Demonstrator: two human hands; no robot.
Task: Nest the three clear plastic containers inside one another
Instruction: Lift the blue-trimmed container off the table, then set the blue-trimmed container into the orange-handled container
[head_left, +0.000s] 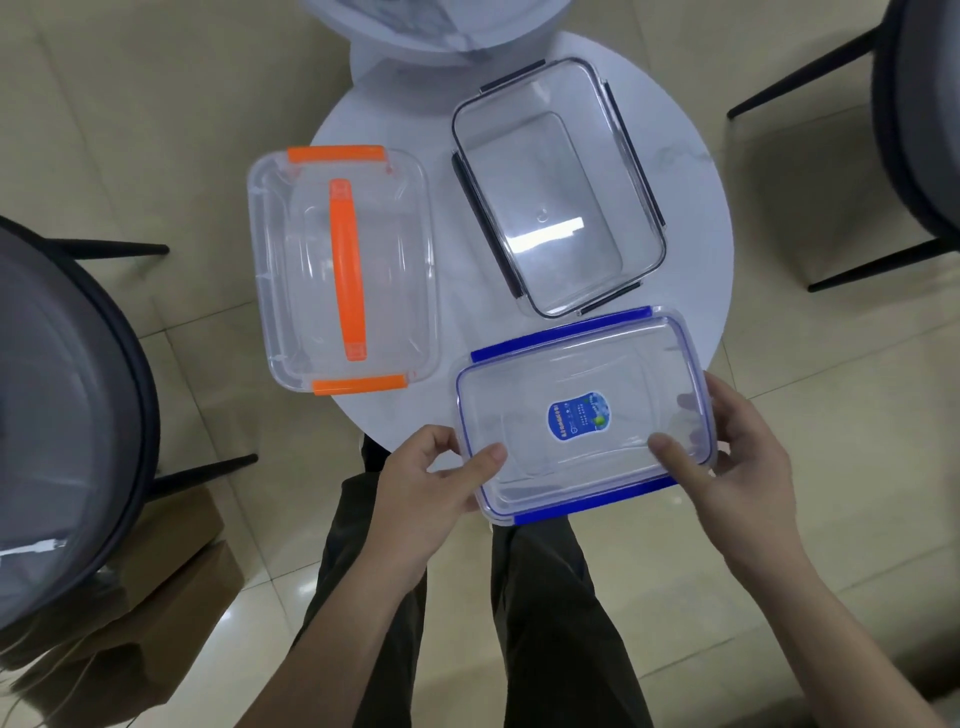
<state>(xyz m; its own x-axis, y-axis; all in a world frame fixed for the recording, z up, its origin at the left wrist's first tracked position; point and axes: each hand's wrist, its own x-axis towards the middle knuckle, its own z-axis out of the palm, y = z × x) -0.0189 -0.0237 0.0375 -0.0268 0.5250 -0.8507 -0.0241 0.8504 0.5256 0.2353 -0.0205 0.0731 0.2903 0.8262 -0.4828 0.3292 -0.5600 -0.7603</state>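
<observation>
Both hands grasp the blue-clipped container (582, 410) by its short ends: the left hand (431, 493) has its thumb on the lid near the left edge, and the right hand (737, 467) has its thumb on the lid near the right edge. This container overhangs the near edge of the round white worktop (395, 119). Just beyond it stands the dark-clipped container (556, 192), open and lidless. To the left, apart from both, lies the orange-handled container (343, 270), lid on, overhanging the worktop's left edge.
</observation>
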